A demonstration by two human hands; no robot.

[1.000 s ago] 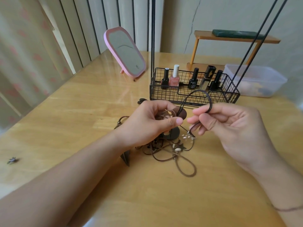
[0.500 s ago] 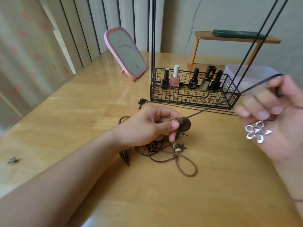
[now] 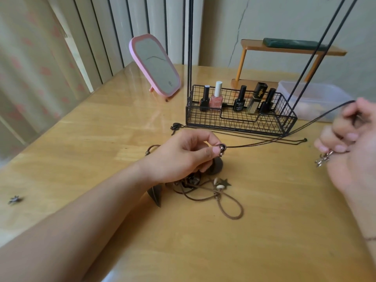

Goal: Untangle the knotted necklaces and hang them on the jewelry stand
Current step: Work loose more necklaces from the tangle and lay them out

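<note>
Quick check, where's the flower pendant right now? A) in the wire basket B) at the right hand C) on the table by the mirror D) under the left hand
B: the silver flower pendant hangs at the fingers of the right hand, off at the right edge, with the black cord running back to the left hand.

black cord (image 3: 264, 141) stretched taut – brown necklaces (image 3: 205, 190) tangled on table, wire stand (image 3: 240, 117) behind.

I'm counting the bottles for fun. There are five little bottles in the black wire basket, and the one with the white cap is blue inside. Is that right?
Almost. The head view does show five little bottles in the black wire basket, but the one with the white cap is pink inside, not blue.
</note>
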